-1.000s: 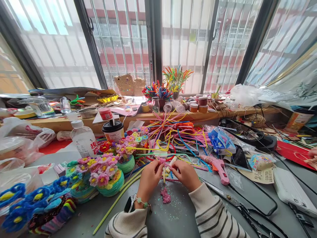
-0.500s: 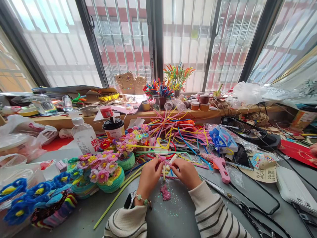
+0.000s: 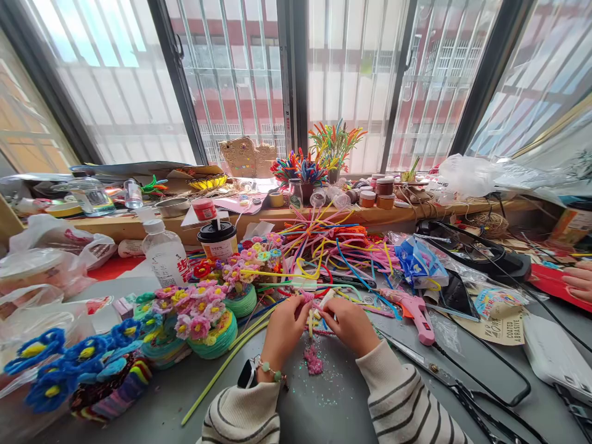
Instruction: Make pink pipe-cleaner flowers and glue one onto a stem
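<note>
At the middle of the grey table, my left hand (image 3: 287, 320) pinches a small pink fuzzy piece (image 3: 307, 296) between thumb and fingertips. My right hand (image 3: 346, 319) is closed on the other side of the same pink piece, its fingertips a short way from the left ones. Fine detail between the fingers is too small to make out. Just below the hands a pink glittery piece (image 3: 313, 361) lies on the table, with loose glitter (image 3: 333, 385) scattered around it. A pale yellow stick (image 3: 311, 325) shows between my hands.
Pipe-cleaner flowers (image 3: 200, 308) and a bottle (image 3: 164, 256) stand at left. Many pipe cleaners (image 3: 342, 243) lie behind my hands. At right are a pink glue gun (image 3: 419, 314), scissors (image 3: 435, 368) and cables. Another person's hand (image 3: 579, 282) touches red material (image 3: 552, 280) at the right edge.
The view has shifted slightly, so the scene sits a little further right. The other person's hand shows more at the right edge. My hands keep nearly the same pose.
</note>
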Motion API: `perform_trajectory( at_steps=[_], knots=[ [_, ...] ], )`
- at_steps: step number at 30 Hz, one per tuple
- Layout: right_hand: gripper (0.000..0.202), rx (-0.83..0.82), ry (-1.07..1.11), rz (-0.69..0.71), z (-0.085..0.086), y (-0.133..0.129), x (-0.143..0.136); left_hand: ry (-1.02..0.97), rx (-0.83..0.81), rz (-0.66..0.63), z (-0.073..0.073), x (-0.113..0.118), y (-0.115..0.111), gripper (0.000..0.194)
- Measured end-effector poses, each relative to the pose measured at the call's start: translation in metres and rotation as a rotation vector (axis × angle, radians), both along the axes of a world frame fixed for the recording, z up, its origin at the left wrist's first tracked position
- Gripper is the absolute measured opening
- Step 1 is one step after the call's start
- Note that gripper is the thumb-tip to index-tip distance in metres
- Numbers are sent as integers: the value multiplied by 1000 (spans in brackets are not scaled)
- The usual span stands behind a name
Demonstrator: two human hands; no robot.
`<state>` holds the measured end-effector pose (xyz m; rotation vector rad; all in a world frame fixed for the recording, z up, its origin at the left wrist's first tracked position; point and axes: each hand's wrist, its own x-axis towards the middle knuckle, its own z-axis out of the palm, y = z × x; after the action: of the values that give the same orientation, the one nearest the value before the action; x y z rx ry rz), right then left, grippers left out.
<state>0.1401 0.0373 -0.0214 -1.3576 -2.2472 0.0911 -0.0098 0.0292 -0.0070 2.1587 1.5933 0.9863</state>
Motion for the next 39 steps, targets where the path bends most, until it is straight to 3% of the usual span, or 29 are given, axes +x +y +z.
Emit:
perform_trajectory(
  at_steps=[24,32,39],
  knots=[
    [18,47,22,47,-8,0,-8,-7,-21,31,-1,-1,0,28],
    [16,69,176,-35,-9,1,-5,-48,-31,34,1,-1,0,30],
    [9,-71,467,98,-7,-1,-10,-55,-35,-29,1,0,-1,28]
  ],
)
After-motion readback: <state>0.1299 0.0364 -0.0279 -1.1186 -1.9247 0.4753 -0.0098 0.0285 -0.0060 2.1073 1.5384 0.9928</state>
